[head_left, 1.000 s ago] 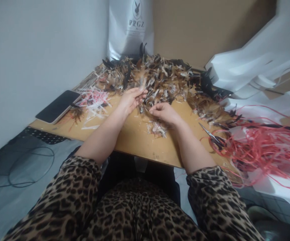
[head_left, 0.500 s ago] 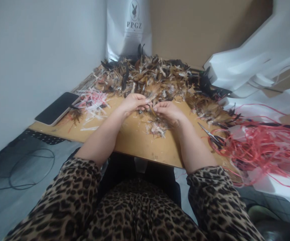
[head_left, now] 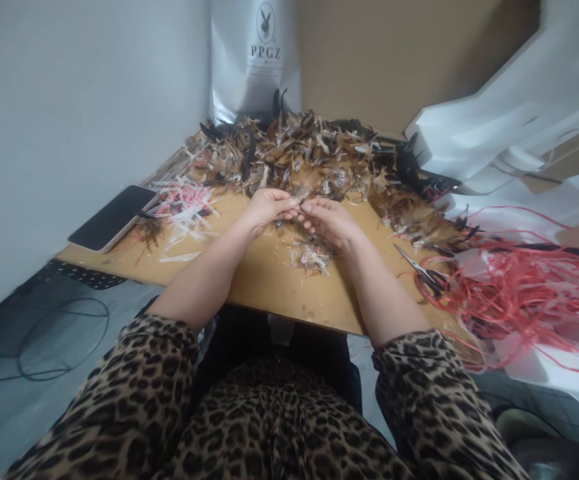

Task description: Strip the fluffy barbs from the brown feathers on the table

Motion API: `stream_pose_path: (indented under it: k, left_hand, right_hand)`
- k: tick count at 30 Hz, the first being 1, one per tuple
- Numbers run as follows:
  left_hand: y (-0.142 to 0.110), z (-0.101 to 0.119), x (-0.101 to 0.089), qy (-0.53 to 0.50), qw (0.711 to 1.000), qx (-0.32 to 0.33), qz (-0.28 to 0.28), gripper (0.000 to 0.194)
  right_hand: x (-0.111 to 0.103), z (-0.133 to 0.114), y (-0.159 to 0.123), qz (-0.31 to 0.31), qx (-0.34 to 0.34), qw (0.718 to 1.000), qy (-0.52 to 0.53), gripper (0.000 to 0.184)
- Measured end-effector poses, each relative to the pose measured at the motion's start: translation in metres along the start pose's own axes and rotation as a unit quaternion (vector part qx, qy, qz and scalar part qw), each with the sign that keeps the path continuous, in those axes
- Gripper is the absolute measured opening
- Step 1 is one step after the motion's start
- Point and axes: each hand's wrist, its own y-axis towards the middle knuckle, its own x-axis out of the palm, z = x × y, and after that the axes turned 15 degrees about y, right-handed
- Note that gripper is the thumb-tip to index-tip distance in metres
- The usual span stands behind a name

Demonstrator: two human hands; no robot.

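Observation:
My left hand (head_left: pixel 270 208) is closed in a pinch on a bunch of brown feathers (head_left: pixel 305 179), whose tips fan upward in front of the feather pile. Close against it, my right hand (head_left: pixel 330 219) pinches at the base of the same bunch, its fingertips touching the left ones. What exactly lies between the right fingertips is hidden. Behind both hands spreads a large pile of brown, black and white feathers (head_left: pixel 339 143). Just below the hands, a small heap of pale feather scraps (head_left: pixel 310 259) lies on the wooden table (head_left: pixel 279 287).
A phone (head_left: pixel 113 219) and pink and white strips (head_left: pixel 182 200) lie at the left. On the right are scissors (head_left: pixel 422 270), tangled red string (head_left: pixel 529 293), bundled brown feathers (head_left: pixel 422 213) and a white machine (head_left: pixel 509 113). A silver-white bag (head_left: pixel 257 73) stands at the back.
My left hand has turned from spread fingers to a pinch with the feather bunch. The right hand has moved up to it, and their fingertips have come together.

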Motion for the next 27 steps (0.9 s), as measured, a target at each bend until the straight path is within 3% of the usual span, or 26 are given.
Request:
stream_pose_path:
  k: [5, 11, 17, 27]
  left_hand:
    - [0.000, 0.001, 0.003, -0.023, 0.999, -0.009, 0.028, 0.011]
    - [-0.001, 0.001, 0.004, -0.032, 0.999, -0.026, 0.024, 0.008]
    - [-0.003, 0.001, 0.002, -0.041, 0.997, -0.056, -0.014, 0.007]
    - [-0.003, -0.001, 0.003, -0.036, 0.995, -0.069, -0.055, 0.010]
  right_hand:
    - [0.006, 0.003, 0.000, 0.032, -0.023, 0.999, -0.012, 0.042]
    - [0.006, 0.006, 0.001, 0.076, -0.085, 0.991, -0.063, 0.028]
    - [-0.002, -0.004, 0.000, 0.080, -0.166, 0.970, -0.155, 0.014]
    - [-0.003, -0.004, -0.001, 0.069, -0.184, 0.958, -0.208, 0.016]
